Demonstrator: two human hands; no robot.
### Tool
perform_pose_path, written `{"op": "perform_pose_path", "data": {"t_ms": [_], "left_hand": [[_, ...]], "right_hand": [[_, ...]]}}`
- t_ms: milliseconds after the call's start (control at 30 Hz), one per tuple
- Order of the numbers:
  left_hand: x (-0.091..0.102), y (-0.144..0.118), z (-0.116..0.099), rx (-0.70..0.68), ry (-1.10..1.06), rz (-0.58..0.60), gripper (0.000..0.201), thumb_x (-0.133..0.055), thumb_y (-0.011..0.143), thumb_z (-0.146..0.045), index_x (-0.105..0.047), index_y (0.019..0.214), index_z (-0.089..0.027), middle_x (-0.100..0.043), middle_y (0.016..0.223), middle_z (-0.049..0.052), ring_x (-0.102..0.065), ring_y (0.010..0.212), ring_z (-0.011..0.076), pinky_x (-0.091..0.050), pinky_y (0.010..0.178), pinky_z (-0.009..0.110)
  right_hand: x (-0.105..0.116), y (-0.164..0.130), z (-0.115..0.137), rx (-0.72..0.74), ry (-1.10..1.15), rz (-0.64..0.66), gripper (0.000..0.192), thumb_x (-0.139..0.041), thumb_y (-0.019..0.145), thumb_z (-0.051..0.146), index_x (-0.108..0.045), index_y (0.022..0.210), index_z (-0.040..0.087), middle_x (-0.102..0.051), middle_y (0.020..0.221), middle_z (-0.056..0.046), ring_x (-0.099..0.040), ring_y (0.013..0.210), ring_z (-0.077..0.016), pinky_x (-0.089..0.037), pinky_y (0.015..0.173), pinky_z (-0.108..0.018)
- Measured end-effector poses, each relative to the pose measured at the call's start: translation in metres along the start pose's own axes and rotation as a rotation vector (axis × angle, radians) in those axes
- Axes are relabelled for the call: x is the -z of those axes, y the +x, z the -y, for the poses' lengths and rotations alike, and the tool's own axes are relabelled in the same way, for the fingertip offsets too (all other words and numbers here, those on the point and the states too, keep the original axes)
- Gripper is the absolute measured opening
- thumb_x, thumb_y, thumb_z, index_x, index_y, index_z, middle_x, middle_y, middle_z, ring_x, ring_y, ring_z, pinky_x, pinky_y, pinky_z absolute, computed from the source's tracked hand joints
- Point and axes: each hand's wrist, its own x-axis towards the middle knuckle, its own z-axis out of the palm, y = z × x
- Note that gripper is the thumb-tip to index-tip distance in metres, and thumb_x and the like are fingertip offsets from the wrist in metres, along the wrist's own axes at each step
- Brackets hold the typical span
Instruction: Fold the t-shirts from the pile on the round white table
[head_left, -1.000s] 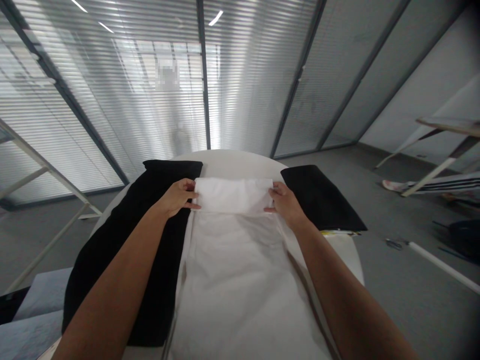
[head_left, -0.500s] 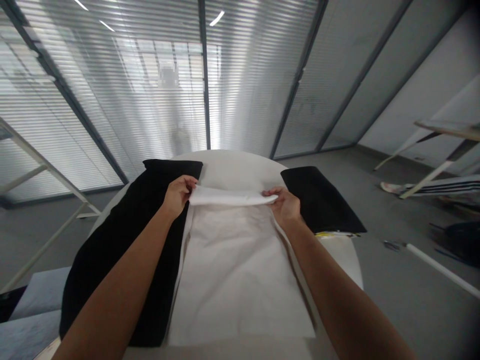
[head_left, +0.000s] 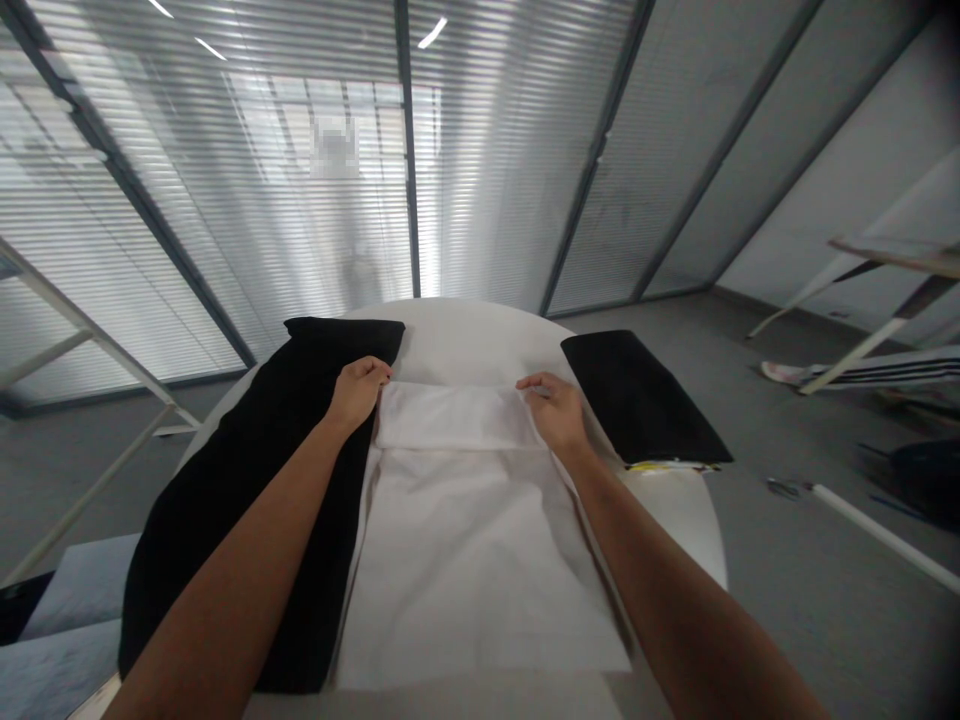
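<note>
Both hands at white cloth's far fold

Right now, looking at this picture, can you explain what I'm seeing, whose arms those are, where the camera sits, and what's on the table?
There is no machine here. The camera is worn on a person's head and looks forward and down, so the two bare arms reaching in from the bottom are that person's own. The left hand and the right hand each pinch one far corner of a white rectangular cloth whose far end is folded back toward the person into a flat band. The cloth lies on a round white table. Beside it on the left lies a long black fabric piece, and on the right a smaller black folded fabric. Behind the table are glass walls with blinds; a white pole lies on the grey floor at right.
</note>
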Motion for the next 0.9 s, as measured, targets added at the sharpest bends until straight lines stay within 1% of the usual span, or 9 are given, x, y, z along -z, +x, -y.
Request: {"op": "perform_pose_path", "data": {"t_ms": [67, 133, 200, 300, 367, 400, 500, 733, 900], "left_hand": [[-0.002, -0.005, -0.011, -0.102, 0.291, -0.086, 0.019, -0.05, 0.077, -0.027, -0.067, 0.077, -0.02, -0.065, 0.077, 0.007, -0.06, 0.082, 0.025, -0.047, 0.073, 0.036], [-0.009, -0.015, -0.023, -0.232, 0.478, -0.115, 0.021, -0.05, 0.081, -0.027, -0.069, 0.087, -0.019, -0.066, 0.088, 0.01, -0.059, 0.095, 0.0286, -0.046, 0.084, 0.04], [-0.023, -0.026, -0.03, -0.371, 0.551, -0.061, 0.03, -0.048, 0.084, -0.027, -0.068, 0.104, -0.017, -0.066, 0.105, 0.013, -0.056, 0.108, 0.0298, -0.041, 0.098, 0.044], [-0.046, -0.044, -0.031, -0.496, 0.609, 0.086, 0.044, -0.042, 0.091, -0.034, -0.057, 0.129, -0.017, -0.057, 0.133, 0.015, -0.045, 0.129, 0.0315, -0.024, 0.112, 0.052], [-0.057, -0.053, -0.025, -0.508, 0.637, 0.187, 0.05, -0.038, 0.094, -0.039, -0.051, 0.138, -0.019, -0.051, 0.141, 0.015, -0.04, 0.135, 0.0318, -0.017, 0.115, 0.054], [-0.061, -0.056, -0.022, -0.507, 0.652, 0.224, 0.052, -0.036, 0.095, -0.041, -0.048, 0.14, -0.019, -0.05, 0.143, 0.014, -0.039, 0.136, 0.0317, -0.015, 0.115, 0.055], [-0.064, -0.059, -0.016, -0.502, 0.696, 0.263, 0.054, -0.032, 0.096, -0.043, -0.044, 0.144, -0.019, -0.046, 0.147, 0.015, -0.038, 0.137, 0.0318, -0.013, 0.115, 0.055], [-0.063, -0.057, -0.016, -0.493, 0.721, 0.245, 0.054, -0.033, 0.096, -0.045, -0.046, 0.144, -0.023, -0.047, 0.146, 0.013, -0.039, 0.137, 0.0316, -0.015, 0.115, 0.054], [-0.065, -0.057, -0.014, -0.468, 0.745, 0.214, 0.057, -0.034, 0.095, -0.048, -0.046, 0.144, -0.021, -0.048, 0.146, 0.015, -0.039, 0.136, 0.033, -0.018, 0.115, 0.053]], "right_hand": [[0.002, -0.001, 0.004, 0.15, -0.116, -0.035, 0.027, -0.048, 0.07, 0.016, -0.069, 0.085, 0.021, -0.07, 0.096, -0.005, -0.062, 0.097, -0.0224, -0.047, 0.091, -0.037], [0.003, -0.003, 0.011, 0.307, -0.208, -0.057, 0.031, -0.047, 0.071, 0.013, -0.07, 0.091, 0.02, -0.069, 0.104, -0.007, -0.055, 0.116, -0.0245, -0.039, 0.104, -0.041], [0.003, -0.007, 0.02, 0.416, -0.282, -0.035, 0.037, -0.046, 0.075, 0.011, -0.069, 0.102, 0.02, -0.068, 0.111, -0.006, -0.047, 0.126, -0.0247, -0.033, 0.11, -0.044], [-0.005, -0.019, 0.033, 0.492, -0.39, 0.117, 0.044, -0.041, 0.087, 0.017, -0.062, 0.125, 0.023, -0.062, 0.129, -0.004, -0.038, 0.137, -0.0236, -0.022, 0.116, -0.048], [-0.016, -0.029, 0.037, 0.502, -0.485, 0.254, 0.045, -0.036, 0.095, 0.026, -0.053, 0.137, 0.025, -0.053, 0.141, -0.004, -0.033, 0.14, -0.0246, -0.016, 0.117, -0.051], [-0.021, -0.033, 0.037, 0.491, -0.53, 0.305, 0.045, -0.034, 0.098, 0.032, -0.05, 0.14, 0.025, -0.049, 0.145, -0.005, -0.033, 0.14, -0.0258, -0.015, 0.116, -0.053], [-0.033, -0.041, 0.033, 0.459, -0.619, 0.388, 0.048, -0.029, 0.1, 0.041, -0.047, 0.143, 0.027, -0.042, 0.151, -0.007, -0.034, 0.14, -0.0279, -0.017, 0.115, -0.054], [-0.035, -0.038, 0.027, 0.42, -0.676, 0.38, 0.051, -0.027, 0.1, 0.047, -0.043, 0.146, 0.028, -0.038, 0.152, -0.008, -0.033, 0.141, -0.0297, -0.019, 0.114, -0.054], [-0.035, -0.036, 0.025, 0.394, -0.722, 0.364, 0.053, -0.03, 0.099, 0.05, -0.042, 0.146, 0.028, -0.039, 0.152, -0.009, -0.031, 0.141, -0.0308, -0.017, 0.114, -0.054]]}}
